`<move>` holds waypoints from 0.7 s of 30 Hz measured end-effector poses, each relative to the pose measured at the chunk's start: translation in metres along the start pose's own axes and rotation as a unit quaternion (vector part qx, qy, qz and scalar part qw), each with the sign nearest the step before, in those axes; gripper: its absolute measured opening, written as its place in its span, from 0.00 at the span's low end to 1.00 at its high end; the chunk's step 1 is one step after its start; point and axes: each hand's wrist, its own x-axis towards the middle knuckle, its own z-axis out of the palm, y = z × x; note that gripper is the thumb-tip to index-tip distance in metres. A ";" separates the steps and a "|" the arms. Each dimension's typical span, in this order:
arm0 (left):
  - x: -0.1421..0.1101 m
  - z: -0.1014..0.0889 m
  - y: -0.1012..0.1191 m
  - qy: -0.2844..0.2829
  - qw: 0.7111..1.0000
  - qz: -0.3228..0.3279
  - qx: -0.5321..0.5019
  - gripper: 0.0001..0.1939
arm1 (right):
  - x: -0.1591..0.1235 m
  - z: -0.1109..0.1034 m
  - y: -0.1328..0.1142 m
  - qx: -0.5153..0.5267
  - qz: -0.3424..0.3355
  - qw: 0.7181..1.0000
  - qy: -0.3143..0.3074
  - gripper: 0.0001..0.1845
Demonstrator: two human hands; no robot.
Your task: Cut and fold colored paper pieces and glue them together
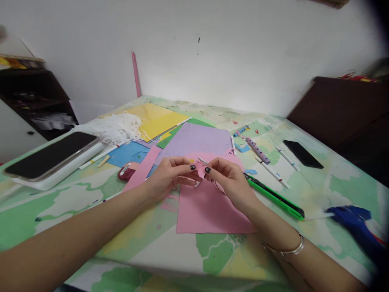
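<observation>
Over the pink sheet [209, 213], my two hands meet near the middle of the table. My left hand [170, 176] is closed, pinching a small pink cutout [201, 172] between thumb and fingers. In my right hand [229, 178] is a pair of small scissors [202, 161], its pointed metal tip showing beside the cutout and part of a handle loop below the fingers. My right fingers largely cover the scissors. Pink scraps [170, 204] lie left of the sheet, and a green box cutter [275, 196] rests just right of my right hand.
Behind are purple [200, 138], yellow [162, 117] and blue [129, 154] sheets, plus white yarn [121, 127]. A phone [54, 154] on a white case lies left. Rightward are a blue glue gun [355, 223], a black phone [303, 154] and decorated sticks [257, 150].
</observation>
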 end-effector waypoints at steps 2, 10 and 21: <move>0.000 0.000 0.000 -0.001 1.000 -0.009 0.014 0.05 | 0.001 -0.002 0.002 -0.024 -0.010 1.000 0.001 0.05; 0.003 -0.002 -0.002 0.014 1.000 0.016 0.014 0.03 | 0.003 -0.003 0.004 -0.026 -0.007 1.000 -0.013 0.03; 0.004 -0.003 0.000 0.038 0.997 0.027 0.058 0.05 | 0.003 0.000 0.009 -0.084 -0.004 0.996 -0.043 0.06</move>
